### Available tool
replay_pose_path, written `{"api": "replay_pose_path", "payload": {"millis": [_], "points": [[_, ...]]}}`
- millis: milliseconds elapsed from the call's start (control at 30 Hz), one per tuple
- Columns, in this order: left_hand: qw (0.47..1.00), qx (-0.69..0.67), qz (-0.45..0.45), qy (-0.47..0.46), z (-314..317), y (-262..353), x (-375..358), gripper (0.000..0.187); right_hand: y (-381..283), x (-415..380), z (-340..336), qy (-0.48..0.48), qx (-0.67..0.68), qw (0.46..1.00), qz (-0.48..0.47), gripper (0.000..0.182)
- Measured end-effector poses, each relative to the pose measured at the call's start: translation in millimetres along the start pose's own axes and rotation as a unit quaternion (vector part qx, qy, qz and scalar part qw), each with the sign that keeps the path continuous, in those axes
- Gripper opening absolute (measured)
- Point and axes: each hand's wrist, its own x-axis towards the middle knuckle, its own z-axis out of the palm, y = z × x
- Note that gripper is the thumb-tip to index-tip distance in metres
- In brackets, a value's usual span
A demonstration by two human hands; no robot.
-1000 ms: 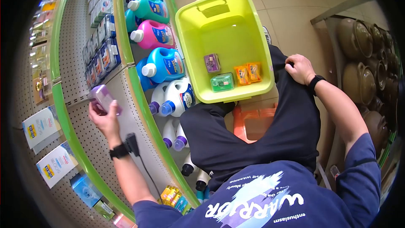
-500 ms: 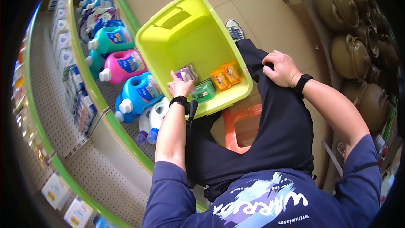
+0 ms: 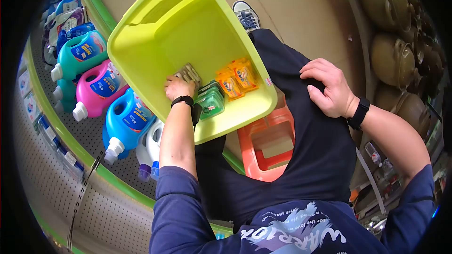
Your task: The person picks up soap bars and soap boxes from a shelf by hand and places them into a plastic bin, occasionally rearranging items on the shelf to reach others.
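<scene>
My left hand (image 3: 180, 88) reaches down inside a yellow-green plastic bin (image 3: 141, 30). Its fingers curl against a stack of small grey-beige packs (image 3: 189, 73) turned on their edges; the hand hides part of the stack. Close beside it in the bin lie green packs (image 3: 210, 102) in clear wrapping, and to their right orange packs (image 3: 238, 79). Over the knee of my dark trousers (image 3: 301, 108), my right hand (image 3: 328, 86) rests with nothing in it, fingers lightly bent and thumb apart.
Teal (image 3: 82, 52), pink (image 3: 101, 87) and blue (image 3: 129, 121) detergent jugs stand on the green-edged shelf at left. An orange-red plastic stool (image 3: 247, 136) shows below the bin. Brown lidded pots (image 3: 391, 59) fill a rack at right.
The small packs by my left hand have turned from showing purple labels to showing their edges. My right hand has loosened from the trouser knee. The view has shifted, bringing the bin closer.
</scene>
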Motion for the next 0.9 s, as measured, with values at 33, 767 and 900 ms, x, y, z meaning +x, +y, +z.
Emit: {"api": "replay_pose_path", "payload": {"millis": [33, 767, 900], "points": [[0.999, 0.038, 0.001, 0.001, 3, 2, 2, 0.096, 1, -1, 0, -0.002, -0.001, 1.0, 0.002, 0.019], [0.945, -0.24, 0.187, 0.116, -40, -25, -98, 0.073, -14, -4, 10, 0.012, -0.057, 0.998, 0.032, 0.022], [0.894, -0.321, 0.303, 0.078, -39, -36, -180, 0.053, -22, -4, 15, -0.015, -0.111, 0.992, 0.058, 0.029]]}}
